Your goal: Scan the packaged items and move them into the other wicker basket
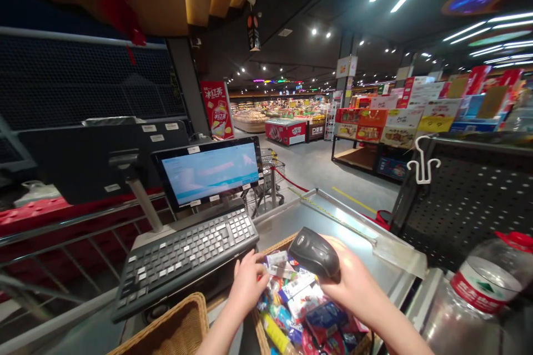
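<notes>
My right hand (pixel 343 266) grips a black handheld barcode scanner (pixel 315 253), holding it above a wicker basket (pixel 260 326) of small packaged goods. Loosely bent, the fingers of my left hand (pixel 250 280) are at the basket's left rim, beside a silvery-white packet (pixel 277 258); the thumb is apart from them and I see nothing held. Colourful packets (pixel 297 302) fill the basket, among them a dark blue one (pixel 326 319) and a yellow tube-like one (pixel 275 333). The scanner and my right forearm hide part of the contents.
A black keyboard (pixel 187 252) and lit monitor (pixel 210 172) stand at left, with another wicker basket (pixel 177 328) below. The metal counter (pixel 287 222) runs ahead. At right are a large plastic bottle (pixel 478 288), a perforated black panel (pixel 478 194) and a white hook (pixel 423 163).
</notes>
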`<state>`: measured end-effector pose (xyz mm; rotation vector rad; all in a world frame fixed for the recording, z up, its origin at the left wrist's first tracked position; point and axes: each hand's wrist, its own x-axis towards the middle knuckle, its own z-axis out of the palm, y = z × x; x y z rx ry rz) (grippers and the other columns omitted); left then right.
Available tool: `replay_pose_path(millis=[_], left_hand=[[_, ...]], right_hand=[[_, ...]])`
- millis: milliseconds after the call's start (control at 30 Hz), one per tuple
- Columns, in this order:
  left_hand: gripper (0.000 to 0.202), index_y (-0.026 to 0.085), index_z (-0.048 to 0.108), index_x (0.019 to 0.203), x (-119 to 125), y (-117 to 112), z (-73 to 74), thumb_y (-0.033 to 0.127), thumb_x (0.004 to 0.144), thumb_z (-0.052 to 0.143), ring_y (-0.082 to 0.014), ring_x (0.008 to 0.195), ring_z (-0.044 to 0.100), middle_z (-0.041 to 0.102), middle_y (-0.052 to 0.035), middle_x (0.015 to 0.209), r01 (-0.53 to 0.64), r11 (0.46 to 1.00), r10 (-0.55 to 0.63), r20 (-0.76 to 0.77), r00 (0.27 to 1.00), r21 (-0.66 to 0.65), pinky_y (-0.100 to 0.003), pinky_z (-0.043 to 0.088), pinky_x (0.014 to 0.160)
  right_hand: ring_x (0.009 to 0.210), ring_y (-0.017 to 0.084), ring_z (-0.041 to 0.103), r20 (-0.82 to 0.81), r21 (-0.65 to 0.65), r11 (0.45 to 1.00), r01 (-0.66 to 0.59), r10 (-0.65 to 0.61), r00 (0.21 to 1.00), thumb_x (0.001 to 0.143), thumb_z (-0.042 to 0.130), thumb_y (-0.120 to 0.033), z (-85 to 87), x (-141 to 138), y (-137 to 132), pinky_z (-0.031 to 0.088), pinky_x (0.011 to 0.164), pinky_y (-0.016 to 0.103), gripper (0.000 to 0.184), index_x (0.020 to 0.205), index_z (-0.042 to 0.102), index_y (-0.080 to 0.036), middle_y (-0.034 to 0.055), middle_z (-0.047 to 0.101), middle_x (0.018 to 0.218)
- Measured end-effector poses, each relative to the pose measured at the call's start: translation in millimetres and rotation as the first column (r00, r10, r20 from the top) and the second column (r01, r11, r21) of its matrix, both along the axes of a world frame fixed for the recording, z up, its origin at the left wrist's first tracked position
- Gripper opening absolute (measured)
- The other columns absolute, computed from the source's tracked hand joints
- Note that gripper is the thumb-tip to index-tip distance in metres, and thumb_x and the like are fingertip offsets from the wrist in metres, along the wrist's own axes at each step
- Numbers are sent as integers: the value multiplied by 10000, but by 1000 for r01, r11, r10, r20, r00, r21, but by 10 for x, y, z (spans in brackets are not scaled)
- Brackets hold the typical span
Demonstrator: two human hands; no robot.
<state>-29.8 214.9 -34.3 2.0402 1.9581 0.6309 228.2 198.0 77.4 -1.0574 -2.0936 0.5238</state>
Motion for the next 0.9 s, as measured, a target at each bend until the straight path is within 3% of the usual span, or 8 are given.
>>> replay_pose_path(millis=[67, 167, 333, 500, 600, 667, 767, 900], left_hand=[[196, 208, 661, 633, -137, -126, -61, 167, 784, 543, -339, 1338, 445, 679, -50, 1216, -84, 996, 83, -92, 992, -13, -660, 208, 1110], [255, 208, 685, 773, -225, -201, 5, 164, 864, 451, -303, 1336, 454, 663, -79, 1242, -171, 980, 186, -159, 970, 104, -630, 213, 1125], [246, 209, 692, 755, 79, -158, 146, 351, 874, 531, -338, 1376, 403, 623, -108, 1326, -31, 988, 62, -207, 976, 150, -655, 178, 1135], [315, 207, 760, 936, 511, -39, -163, 430, 748, 642, -400, 1399, 360, 582, -171, 1372, 71, 997, -75, -250, 965, -26, -668, 123, 1146], [344, 244, 737, 1073, 529, 46, -347, 303, 767, 592, -378, 1393, 383, 605, -132, 1359, 60, 997, -69, -220, 973, -47, -658, 119, 1157], [299, 260, 748, 1015, 439, 76, -352, 238, 794, 547, -357, 1388, 399, 627, -96, 1339, 37, 999, -40, -192, 981, -17, -660, 117, 1161], [225, 232, 748, 830, 235, 48, -150, 203, 830, 525, -335, 1402, 382, 613, -69, 1363, 7, 996, 7, -171, 985, 85, -662, 102, 1166], [303, 216, 715, 740, -47, -97, 317, 217, 904, 461, -343, 1423, 343, 563, -51, 1419, 2, 984, 30, -177, 984, 175, -711, 131, 1132]], right_hand=[[1165, 295, 581, 8, -8, 1000, 5, -5, 1000, 634, 528, -53, 5, -36, -20, 422, 1063, 486, 569, 1179, 618, -190, 107, 635, 1255], [1135, 289, 589, 14, -12, 1000, 2, -2, 1000, 619, 516, -43, 21, -86, -52, 405, 1073, 495, 575, 1166, 614, -195, 94, 644, 1223], [1097, 283, 595, 1, 19, 1000, -13, 13, 1000, 612, 505, -32, 64, -128, -113, 444, 1034, 464, 539, 1109, 632, -196, 81, 668, 1136], [1130, 293, 580, -16, 31, 999, -25, 25, 1000, 608, 508, -48, 83, -114, -157, 449, 1032, 467, 572, 1148, 621, -198, 92, 652, 1190], [1146, 298, 578, -21, 32, 999, -40, 41, 999, 609, 513, -46, 79, -85, -172, 442, 1046, 466, 523, 1094, 640, -198, 87, 663, 1161], [1144, 296, 581, -27, 24, 999, -41, 42, 999, 615, 519, -46, 66, -64, -175, 447, 1045, 462, 501, 1074, 646, -201, 80, 671, 1134], [1156, 299, 577, -31, 4, 1000, -23, 23, 999, 608, 516, -46, 31, -52, -165, 453, 1040, 470, 524, 1092, 642, -201, 79, 669, 1145], [1187, 308, 564, -21, 6, 1000, -24, 24, 999, 605, 512, -48, -1, -105, -146, 433, 1060, 499, 527, 1095, 637, -198, 89, 664, 1177]])
